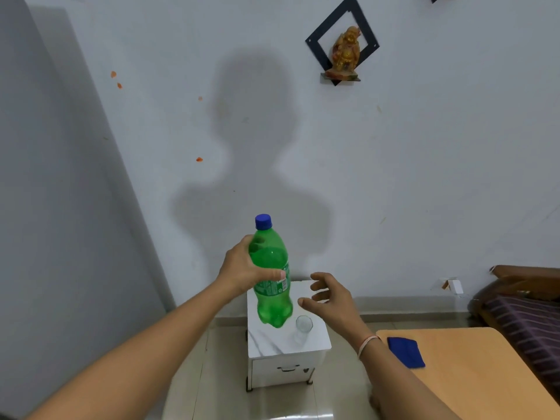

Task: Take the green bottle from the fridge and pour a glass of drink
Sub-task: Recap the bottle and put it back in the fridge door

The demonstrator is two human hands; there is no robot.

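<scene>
step: uncapping judged next | left hand (242, 268) gripped green plastic bottle (271, 280), blue cap (263, 221) on, above white marble-top cabinet (315, 344) | right hand (328, 295) empty, fingers spread, beside bottle | clear glass (303, 325) on cabinet | advice: steady bottle upright, twist cap slowly

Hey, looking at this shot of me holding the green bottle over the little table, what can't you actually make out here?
Head view only:
- Fridge: not in frame.
- green bottle label: text too small and partly covered by the left hand.
- glass: clear and faint against the white table; whether it holds any drink cannot be told.
- Table drawer contents: hidden behind its front.
- right hand: open, apparently touching nothing.
</scene>
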